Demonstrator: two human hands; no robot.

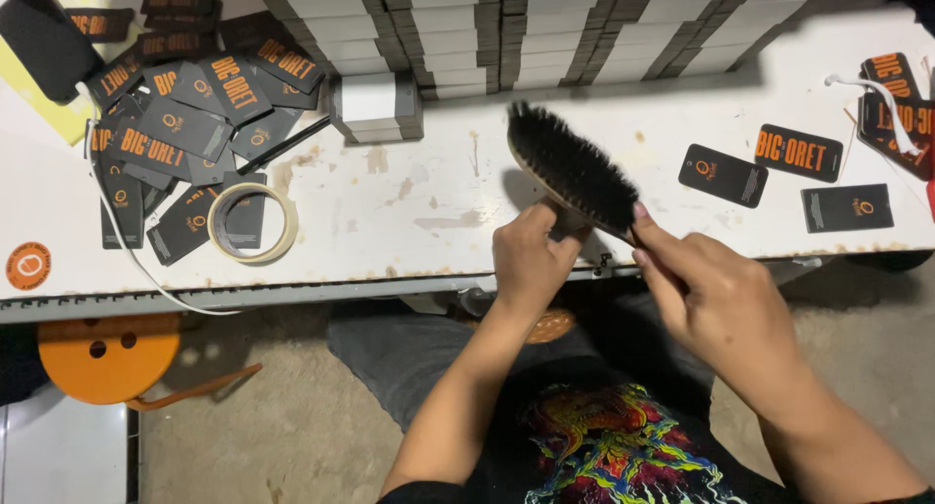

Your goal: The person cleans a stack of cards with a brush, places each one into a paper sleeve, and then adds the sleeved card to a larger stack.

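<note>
1. Brush held above the front edge of the white table, black bristles turned up toward the camera, handle end running down to the right.
2. Right hand grasps the handle; fingers curl round it, thumb near the bristle edge.
3. Left hand closes on the brush's underside, pinching something small there; what it pinches is hidden.
4. Step in hand, as I judge it: fitting or working something onto the back of the brush, right hand steadying.
5. Next move likely calls for a firm right-hand hold while the left works precisely.
6. Nearby: black tags with orange print scattered right and heaped left, tape roll, stacked grey-and-white boxes behind, orange stool below.
</note>
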